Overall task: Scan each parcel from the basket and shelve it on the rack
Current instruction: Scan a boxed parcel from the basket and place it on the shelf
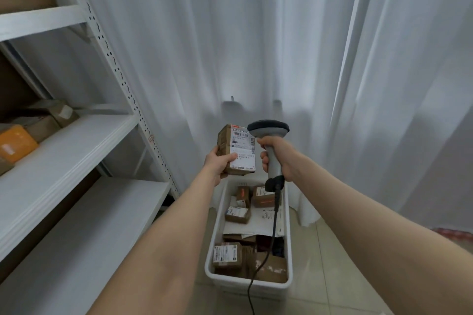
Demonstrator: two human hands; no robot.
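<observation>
My left hand grips a small brown cardboard parcel from below, its white shipping label facing me. My right hand holds the grey handle of a barcode scanner, whose dark head sits just right of the parcel's label. The scanner's black cable hangs down over the basket. Below both hands stands a white plastic basket on the floor, holding several labelled brown parcels and some paper. A white metal rack stands at the left.
Several parcels, among them an orange one, lie on the rack's middle shelf at far left. The shelf below it shows bare white board. White curtains hang behind the basket. The floor is pale tile.
</observation>
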